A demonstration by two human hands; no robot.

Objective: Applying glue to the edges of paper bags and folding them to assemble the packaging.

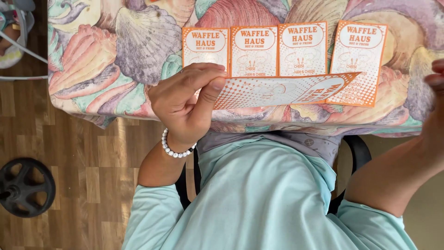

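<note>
My left hand (185, 104), with a white bead bracelet at the wrist, pinches the near end of an orange-and-white paper sleeve (277, 91) that stretches out flat to the right. Behind it, several matching orange-and-white paper sleeves (300, 48) lie side by side in a row on the table. My right hand (434, 92) is at the frame's right edge, mostly cut off, with fingers loosely curled and nothing visible in it.
The table is covered by a pastel seashell-patterned cloth (120, 51). I am seated in a light blue shirt. A black round weight plate (25, 187) lies on the wooden floor at the left.
</note>
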